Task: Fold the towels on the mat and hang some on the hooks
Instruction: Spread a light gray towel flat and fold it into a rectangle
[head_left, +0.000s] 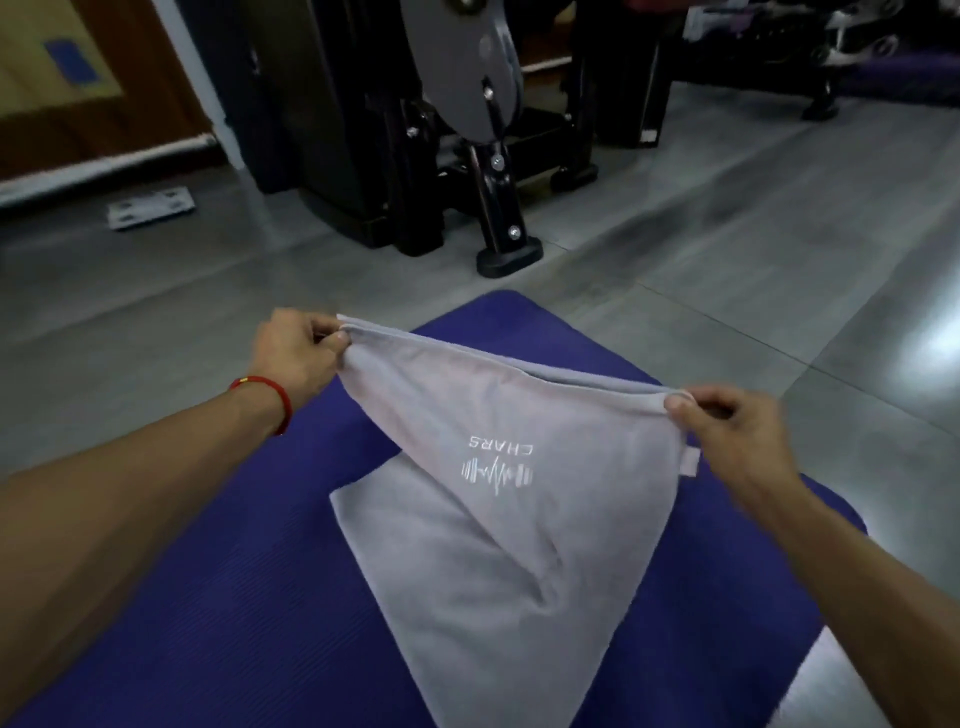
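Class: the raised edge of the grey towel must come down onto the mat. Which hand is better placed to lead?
Probably neither: left hand and right hand each pinch a corner of the grey towel.

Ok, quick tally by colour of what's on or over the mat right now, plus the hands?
Grey towels: 1, the towel, its top edge lifted, the rest lying on the mat
Blue mats: 1, the mat
Red wristbands: 1, the wristband on the left wrist
Hands: 2, left hand and right hand, each pinching a top corner
Total: 5
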